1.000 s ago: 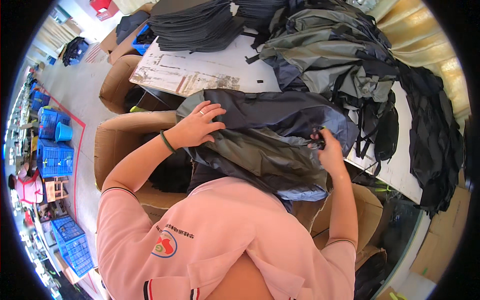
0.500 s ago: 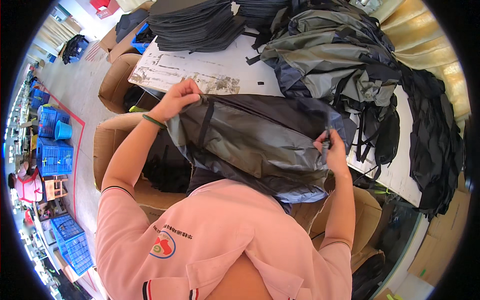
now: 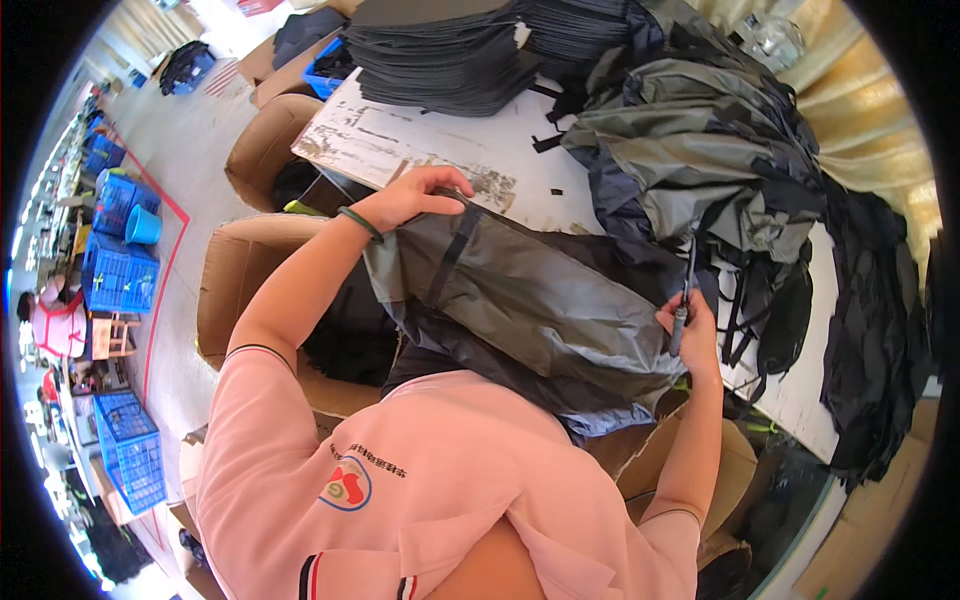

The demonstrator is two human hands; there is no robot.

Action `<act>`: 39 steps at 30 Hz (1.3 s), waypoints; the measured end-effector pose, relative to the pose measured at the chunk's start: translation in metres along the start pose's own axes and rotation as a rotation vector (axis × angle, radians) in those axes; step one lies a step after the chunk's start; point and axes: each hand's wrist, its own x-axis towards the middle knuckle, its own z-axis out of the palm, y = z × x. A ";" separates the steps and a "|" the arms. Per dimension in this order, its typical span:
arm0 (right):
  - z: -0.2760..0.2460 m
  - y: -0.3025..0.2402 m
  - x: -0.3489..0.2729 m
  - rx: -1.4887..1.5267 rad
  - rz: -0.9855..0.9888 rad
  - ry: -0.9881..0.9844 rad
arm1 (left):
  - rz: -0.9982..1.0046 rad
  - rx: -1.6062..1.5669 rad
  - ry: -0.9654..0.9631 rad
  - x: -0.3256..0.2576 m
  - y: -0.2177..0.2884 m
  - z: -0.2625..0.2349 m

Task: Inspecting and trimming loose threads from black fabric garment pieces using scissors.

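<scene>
A dark olive-grey and black fabric bag piece [image 3: 550, 290] is stretched between my hands, over my lap and the table's near edge. Its upper left edge is pinched by my left hand [image 3: 415, 197], close to a black strap [image 3: 455, 255] that crosses the cloth. My right hand [image 3: 700, 330] is closed at the right end. A slim pointed tool [image 3: 689, 262], which looks like thread snips, stands up from its fingers, with a grey lower part along the palm. Whether those fingers also grip the cloth is hard to see.
The white, scuffed table [image 3: 365, 130] carries a stack of black sheets [image 3: 440, 60] and a heap of olive-and-black bags [image 3: 700, 150]. Black fabric [image 3: 875, 330] hangs at the right. Open cardboard boxes [image 3: 250, 270] stand left and below; blue crates [image 3: 125, 270] line the floor beyond.
The view has shifted, so the scene sits further right and lower. My left hand still pinches the cloth's edge. The pointed tool in my right hand shows more plainly.
</scene>
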 end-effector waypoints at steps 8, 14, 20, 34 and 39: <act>0.003 0.017 0.009 0.031 0.063 0.013 | 0.102 0.051 -0.054 0.002 0.004 0.008; 0.006 0.021 0.015 -0.017 0.107 -0.017 | 0.059 0.188 -0.096 0.002 0.004 0.011; 0.020 -0.035 0.014 -0.270 0.042 0.060 | -0.017 0.076 0.055 0.002 -0.002 0.016; 0.117 -0.127 0.056 -0.811 -0.612 -0.119 | 0.035 -0.194 0.086 -0.008 0.002 0.033; 0.122 -0.132 0.057 -0.783 -0.583 -0.148 | 0.033 -0.160 0.101 -0.007 0.000 0.033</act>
